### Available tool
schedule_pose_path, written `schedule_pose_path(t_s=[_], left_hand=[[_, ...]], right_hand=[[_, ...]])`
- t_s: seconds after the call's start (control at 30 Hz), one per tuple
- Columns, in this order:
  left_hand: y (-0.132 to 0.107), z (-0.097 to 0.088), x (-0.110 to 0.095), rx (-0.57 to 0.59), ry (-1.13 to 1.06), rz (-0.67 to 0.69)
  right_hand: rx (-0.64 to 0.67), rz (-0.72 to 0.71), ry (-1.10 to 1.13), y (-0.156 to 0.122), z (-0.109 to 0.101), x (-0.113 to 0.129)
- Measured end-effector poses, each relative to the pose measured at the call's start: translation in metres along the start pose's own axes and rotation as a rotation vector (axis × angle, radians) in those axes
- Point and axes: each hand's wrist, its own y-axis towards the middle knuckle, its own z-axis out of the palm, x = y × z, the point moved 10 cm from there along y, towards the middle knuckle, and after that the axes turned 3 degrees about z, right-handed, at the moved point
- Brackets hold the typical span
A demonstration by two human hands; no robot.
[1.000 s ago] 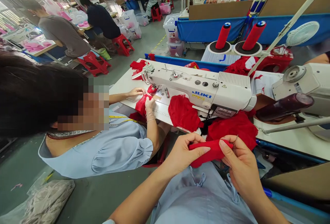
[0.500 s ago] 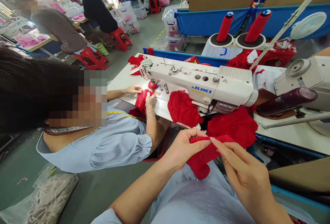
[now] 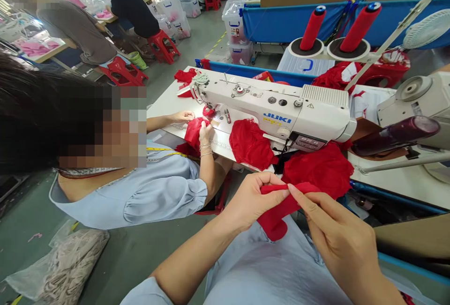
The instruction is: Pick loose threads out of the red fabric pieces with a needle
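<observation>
Head view, only one: person's left hand [image 3: 256, 198] pinches the upper edge of a red cloth piece [image 3: 277, 220] between thumb and fingers; right hand [image 3: 339, 232] has its fingertips closed together on the same edge, right beside the left's. Piece hangs over the lap, lower end loose, in front of a larger red heap [image 3: 316, 171] at the table edge; cannot tell if they touch. Progress, as judged: mid-handling, edge gripped by both hands, piece not set down. Another red heap [image 3: 250, 143] lies beside the sewing machine [image 3: 270, 108], but whether either heap is finished or waiting cannot be told, so amount left is unclear. On the left, a co-worker's hands [image 3: 205, 132] work separate red fabric [image 3: 195, 132] near the needle end. Two red thread spools [image 3: 313, 28] stand behind the machine.
</observation>
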Motion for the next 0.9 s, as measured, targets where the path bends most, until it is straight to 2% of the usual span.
schedule_pose_path(t_s=[0.1, 0.17, 0.3, 0.37, 0.53, 0.73, 0.8, 0.9], left_hand=[[-0.001, 0.000, -0.006, -0.005, 0.091, 0.050], [-0.002, 0.000, -0.008, -0.008, 0.114, 0.062], [-0.001, 0.001, -0.002, 0.004, -0.005, 0.009], [-0.001, 0.002, 0.001, 0.011, -0.061, -0.014], [0.000, 0.001, 0.003, 0.006, -0.084, -0.040], [-0.003, -0.002, -0.012, -0.041, 0.148, 0.057], [-0.004, -0.002, -0.013, -0.036, 0.160, 0.070], [-0.003, -0.001, -0.008, -0.008, 0.072, 0.029]], right_hand=[[0.000, 0.011, 0.010, 0.000, 0.000, 0.000], [-0.020, 0.040, 0.109, 0.001, -0.001, -0.001], [-0.047, 0.093, 0.404, 0.004, -0.001, -0.007], [-0.033, 0.098, 0.475, 0.006, 0.001, -0.008], [0.000, 0.040, 0.395, 0.006, 0.001, -0.006], [-0.002, 0.029, 0.227, 0.003, 0.000, -0.003], [-0.027, 0.037, 0.276, 0.003, -0.001, -0.002], [-0.050, 0.090, 0.491, 0.005, 0.000, -0.008]])
